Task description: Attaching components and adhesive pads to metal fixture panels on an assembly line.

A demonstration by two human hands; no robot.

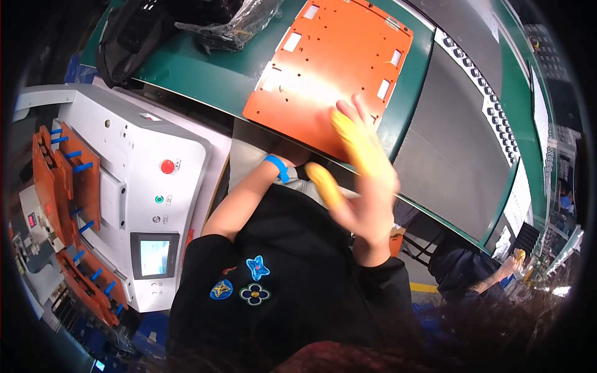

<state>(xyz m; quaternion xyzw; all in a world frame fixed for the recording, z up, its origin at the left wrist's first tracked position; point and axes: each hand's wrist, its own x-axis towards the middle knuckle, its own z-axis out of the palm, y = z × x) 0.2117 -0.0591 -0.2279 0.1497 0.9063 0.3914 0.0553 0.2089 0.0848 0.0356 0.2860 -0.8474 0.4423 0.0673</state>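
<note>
Panel (336,68) on table (214,81), machine (143,205) left

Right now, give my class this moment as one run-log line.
orange perforated plate: on green workbench | right hand: open, yellow finger cots, blurred, over plate, contact unclear | left hand: mostly hidden near workbench

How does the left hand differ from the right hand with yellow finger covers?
The left hand is mostly hidden near the green table; the right hand is open and visible. The left wrist wears a blue wristband; the right wrist shows none. Both sleeves are black.
</note>
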